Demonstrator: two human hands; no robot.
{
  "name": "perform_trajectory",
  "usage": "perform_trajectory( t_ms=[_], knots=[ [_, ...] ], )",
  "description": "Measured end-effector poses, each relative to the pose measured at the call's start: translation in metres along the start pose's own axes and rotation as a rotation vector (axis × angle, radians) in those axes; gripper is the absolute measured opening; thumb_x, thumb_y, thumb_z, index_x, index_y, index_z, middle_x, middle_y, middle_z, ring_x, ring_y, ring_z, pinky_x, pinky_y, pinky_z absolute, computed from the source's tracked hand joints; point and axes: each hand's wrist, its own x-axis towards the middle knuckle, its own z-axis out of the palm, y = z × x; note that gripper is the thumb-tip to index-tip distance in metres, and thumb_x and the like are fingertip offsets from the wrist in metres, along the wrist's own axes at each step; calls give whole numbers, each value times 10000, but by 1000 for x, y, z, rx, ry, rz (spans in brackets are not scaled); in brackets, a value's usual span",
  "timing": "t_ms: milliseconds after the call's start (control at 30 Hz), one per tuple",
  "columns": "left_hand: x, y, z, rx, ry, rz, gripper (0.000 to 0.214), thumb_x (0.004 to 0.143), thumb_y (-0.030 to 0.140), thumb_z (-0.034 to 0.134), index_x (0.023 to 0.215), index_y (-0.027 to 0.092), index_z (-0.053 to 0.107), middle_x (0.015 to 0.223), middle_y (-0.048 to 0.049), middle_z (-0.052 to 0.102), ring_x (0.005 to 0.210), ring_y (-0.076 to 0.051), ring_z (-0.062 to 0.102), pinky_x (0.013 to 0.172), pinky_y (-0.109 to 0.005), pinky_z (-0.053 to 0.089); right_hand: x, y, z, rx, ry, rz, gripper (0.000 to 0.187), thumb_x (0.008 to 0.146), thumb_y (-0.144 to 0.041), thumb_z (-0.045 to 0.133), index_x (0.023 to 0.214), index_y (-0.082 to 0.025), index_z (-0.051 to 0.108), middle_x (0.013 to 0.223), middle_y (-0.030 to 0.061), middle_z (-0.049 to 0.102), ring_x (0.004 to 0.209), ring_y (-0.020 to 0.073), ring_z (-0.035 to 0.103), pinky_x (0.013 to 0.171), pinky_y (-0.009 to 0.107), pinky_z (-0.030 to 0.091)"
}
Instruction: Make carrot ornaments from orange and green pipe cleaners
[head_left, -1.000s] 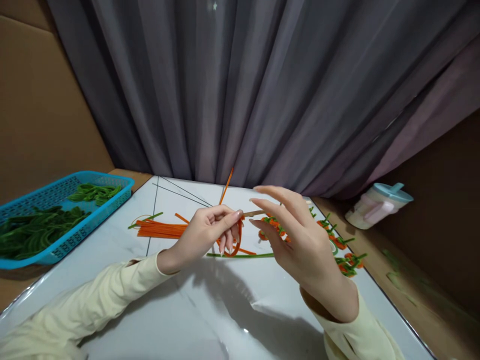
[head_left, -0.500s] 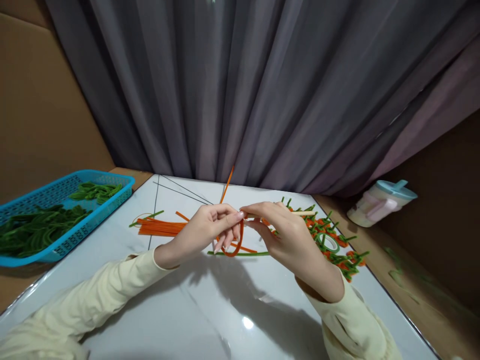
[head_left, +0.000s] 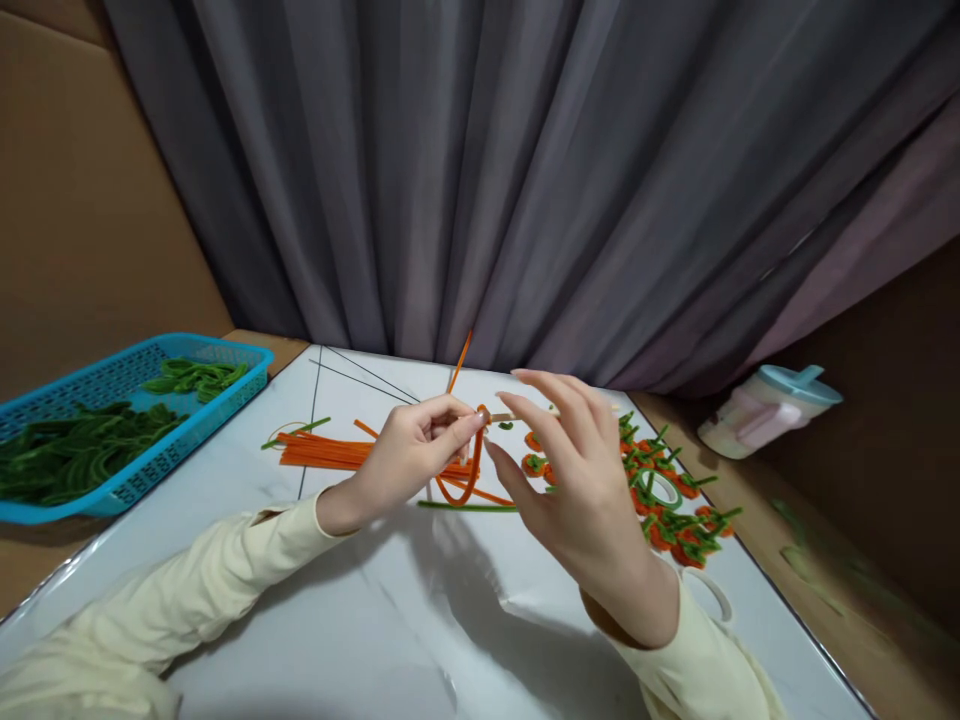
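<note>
My left hand (head_left: 409, 455) is closed in a pinch on a thin wooden stick (head_left: 501, 417) with an orange pipe cleaner (head_left: 472, 470) wound round it and hanging down in a loop. One end of the pipe cleaner sticks up past the fingers. My right hand (head_left: 574, 470) hovers just right of the stick with its fingers spread and nothing in them. Under the hands a single green pipe cleaner (head_left: 465, 507) lies on the white table (head_left: 390, 620). A bundle of straight orange pipe cleaners (head_left: 322, 455) lies behind my left hand.
A blue basket (head_left: 150, 450) with green pipe cleaner pieces stands at the left. Several small orange-and-green finished pieces (head_left: 667, 510) and a roll of green tape (head_left: 660, 490) lie at the right. A lidded plastic cup (head_left: 765, 410) lies beyond the table's right edge. Grey curtain behind.
Half a second ago my right hand pinched at the stick beside the left fingers; now it has let go and spread its fingers. The left hand has kept its hold.
</note>
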Motion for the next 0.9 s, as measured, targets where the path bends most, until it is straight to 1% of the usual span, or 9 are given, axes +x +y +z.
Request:
perform_trajectory(
  t_ms=[67,133,267,467,600,700,800,833,900],
  knots=[
    [-1,-1,0,33,-15,26,252,813,381,553,733,143,578,531,51,422,451,-51,363,403,-169,292,0,5,4,38,-83,-64,271,857,-177,516,1128,-170,510,1133,123,582,1081,260,501,866,427,404],
    [-2,0,0,37,-33,21,250,815,382,552,740,147,587,520,53,425,450,-52,366,408,-169,296,-1,9,7,132,-138,-77,254,875,-144,500,1126,-176,506,1036,88,628,959,209,565,810,369,421],
    [-2,3,-2,-67,-80,-77,285,827,401,538,716,140,567,503,60,444,392,-32,358,371,-155,282,-1,13,10,296,-138,-43,234,858,-95,535,1080,-172,526,906,37,654,784,143,599,709,291,422],
    [-1,3,-4,-141,-124,-129,341,837,427,521,669,132,532,553,22,537,382,-42,445,360,-159,333,1,12,10,288,-130,-62,177,848,-88,545,1009,-162,555,882,51,647,783,156,595,664,287,416],
    [0,1,-4,-153,-125,-102,306,850,401,512,719,128,558,590,6,570,385,-47,460,355,-161,347,2,13,11,267,-85,-61,185,829,-89,562,1006,-146,551,915,80,636,841,177,587,716,311,448],
    [2,2,-4,-170,-76,-89,267,847,372,523,750,126,563,614,10,565,384,-43,452,343,-155,338,1,11,9,248,43,-70,190,800,-76,581,977,-137,550,958,104,621,902,195,570,773,338,461],
    [3,2,-4,-174,-21,-71,274,841,367,532,718,124,559,589,18,537,382,-37,430,336,-149,318,-3,5,6,208,173,-118,122,777,-47,583,851,-141,563,798,66,627,748,163,580,667,289,460],
    [3,2,-4,-173,-3,-61,282,841,367,532,704,123,558,580,21,529,381,-33,418,336,-148,309,-5,4,6,187,182,-99,93,779,-56,584,795,-145,561,713,43,615,663,144,570,611,267,445],
    [3,1,-4,-171,31,-39,282,842,367,534,702,124,564,578,25,519,384,-25,392,339,-145,291,-7,1,8,186,94,30,78,803,-120,583,735,-150,559,634,19,600,573,125,556,550,245,419]
  ],
)
